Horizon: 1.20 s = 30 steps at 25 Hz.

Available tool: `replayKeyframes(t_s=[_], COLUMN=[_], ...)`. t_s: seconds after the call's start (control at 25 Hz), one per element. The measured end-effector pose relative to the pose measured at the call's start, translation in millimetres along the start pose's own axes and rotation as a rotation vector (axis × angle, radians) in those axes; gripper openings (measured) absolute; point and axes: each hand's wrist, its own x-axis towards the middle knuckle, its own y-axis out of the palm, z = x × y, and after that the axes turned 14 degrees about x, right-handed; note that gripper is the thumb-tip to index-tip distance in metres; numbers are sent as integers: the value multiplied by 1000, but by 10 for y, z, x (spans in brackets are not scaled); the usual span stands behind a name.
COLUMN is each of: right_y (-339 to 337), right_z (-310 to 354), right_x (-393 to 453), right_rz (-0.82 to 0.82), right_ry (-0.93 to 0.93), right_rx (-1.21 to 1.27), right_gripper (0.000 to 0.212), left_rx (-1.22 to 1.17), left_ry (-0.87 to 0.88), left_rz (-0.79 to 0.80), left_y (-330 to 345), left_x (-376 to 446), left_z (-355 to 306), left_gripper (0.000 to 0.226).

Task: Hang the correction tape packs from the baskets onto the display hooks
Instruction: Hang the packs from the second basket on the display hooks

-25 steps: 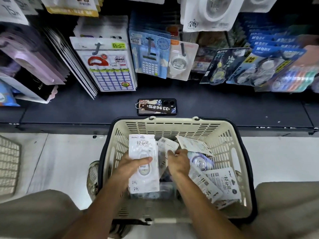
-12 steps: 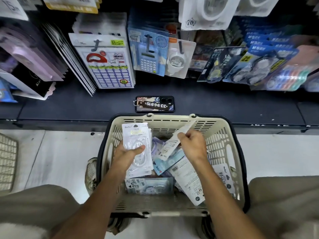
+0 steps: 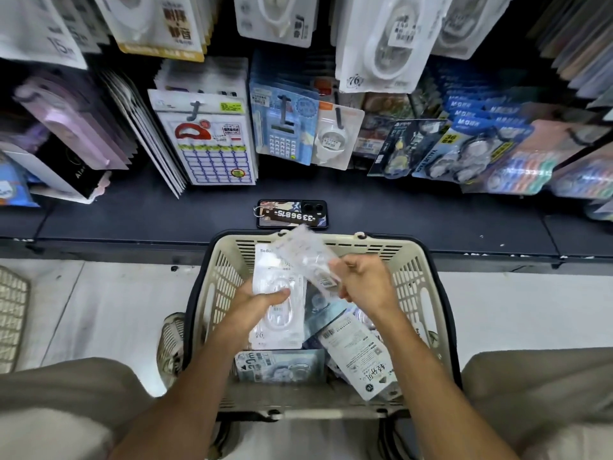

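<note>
A cream plastic basket (image 3: 419, 287) sits on the floor between my knees, holding several correction tape packs. My left hand (image 3: 258, 302) grips a small stack of white packs (image 3: 277, 310) over the basket, thumb across the front. My right hand (image 3: 363, 282) pinches one clear-fronted pack (image 3: 306, 252), tilted and blurred, just above the top of that stack. More packs lie loose below, among them a white one face down (image 3: 360, 356) and a blue-grey one (image 3: 282, 365). White correction tape packs (image 3: 379, 44) hang on display hooks overhead.
A phone (image 3: 292, 214) with a numbered key tag lies on the dark shelf just beyond the basket. Hanging goods crowd the display: a calculator pack (image 3: 282, 127), a label sheet pack (image 3: 212, 141), blue tape packs (image 3: 471, 141). A second basket (image 3: 13, 310) stands at the left edge.
My right hand lifted one pack out of the basket and brought it left and up toward the stack. My left hand raised the stack a little.
</note>
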Motion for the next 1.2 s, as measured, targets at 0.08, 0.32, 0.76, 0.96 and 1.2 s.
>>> replayKeyframes(t_s=[0.08,0.32,0.76,0.96,1.2], right_y=[-150,26,-317,-367,-344], right_z=[20,-194,-912,-810,-851], right_x=[42,-63,-182,-113,-165], right_rz=[-103,116,355,336,328], right_ry=[100,460,511,388,6], right_rx=[291,161,-648,-124,-353], right_gripper=[27,22,48,33,14], left_rx=[16,-194,58,99,61], left_ry=[-19,-53,-92,-61,-30], left_rz=[-39,250,-20,-54,-61], left_y=[23,101,166,238,241], left_x=[-3,-41,64,45,61], left_z=[-21,-112,63,40,-24], left_gripper=[38,38,34,45,55])
